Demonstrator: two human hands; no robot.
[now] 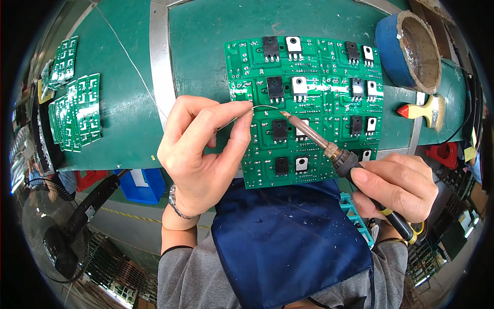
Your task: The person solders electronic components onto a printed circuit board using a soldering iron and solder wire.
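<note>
Head view: over the green circuit board (321, 170) right of centre, the left hand (201, 141) pinches a solder wire (266, 106) running rightward to just beside the tip of the soldering iron (337, 156), which slants up-left from the grasp of the right hand (404, 188).

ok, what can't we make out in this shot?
- Head view: pinched part of the solder wire, hidden by the left fingers.
- Head view: whether the soldering iron tip touches the wire, too small.
- Head view: circuit board lower right corner, behind the right hand.
- Head view: lower stacked boards, covered by upper ones.
</note>
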